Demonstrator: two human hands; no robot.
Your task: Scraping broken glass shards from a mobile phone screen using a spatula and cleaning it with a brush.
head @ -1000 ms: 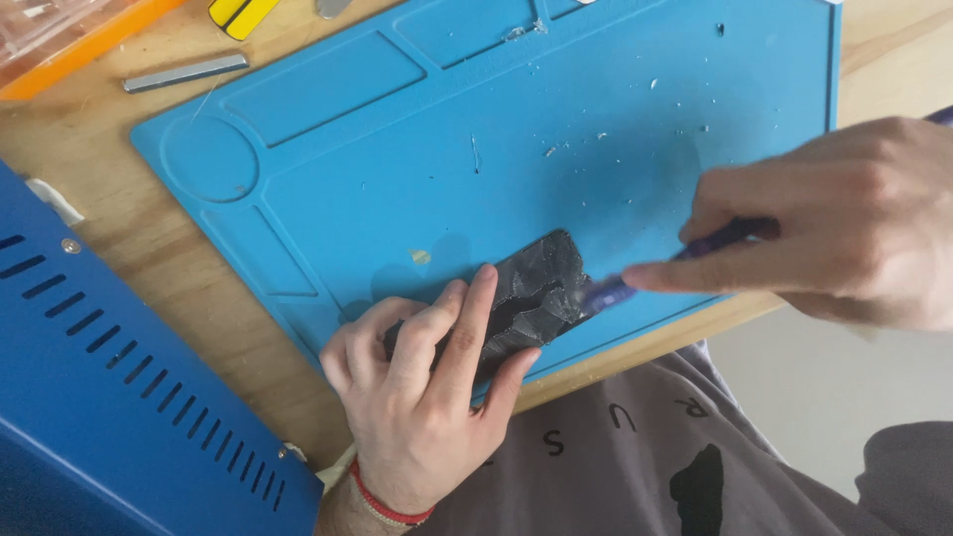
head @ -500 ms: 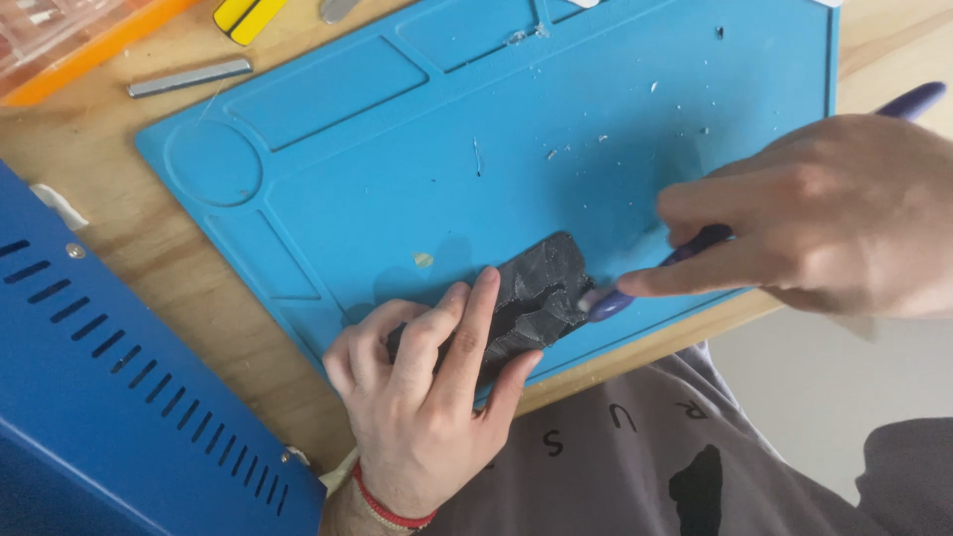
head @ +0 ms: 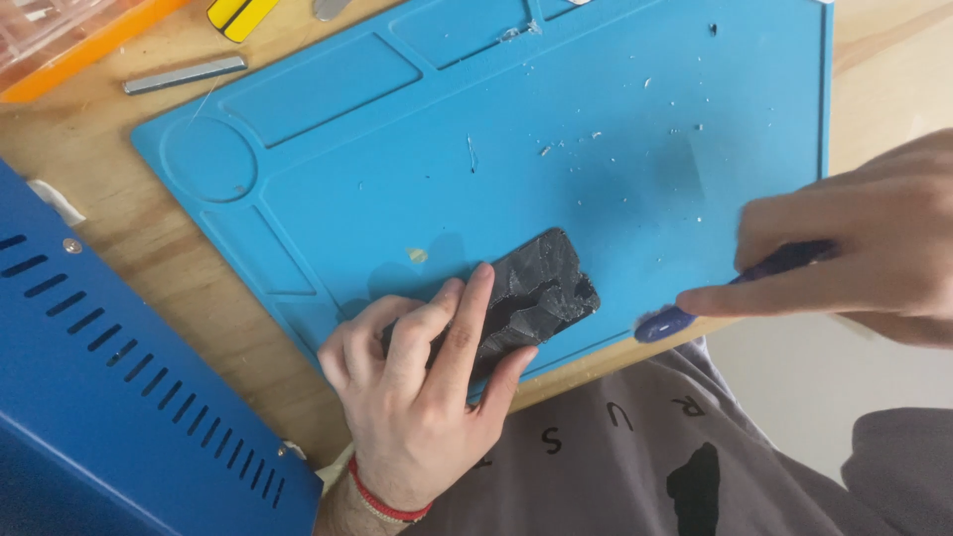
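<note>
In the head view, a black smartphone with a badly cracked surface [head: 536,293] is pressed flat on the blue silicone repair mat [head: 635,129], low in the middle of the frame, so that it cannot slide. It is pinned by the left hand [head: 422,397], whose fingers are laid over its left part. At the right edge, a dark blue prying tool [head: 730,293] is pinched closed in the right hand [head: 859,253]; its round tip rests just right of the phone, apart from it. A blue metal case [head: 109,397] is seen at lower left.
</note>
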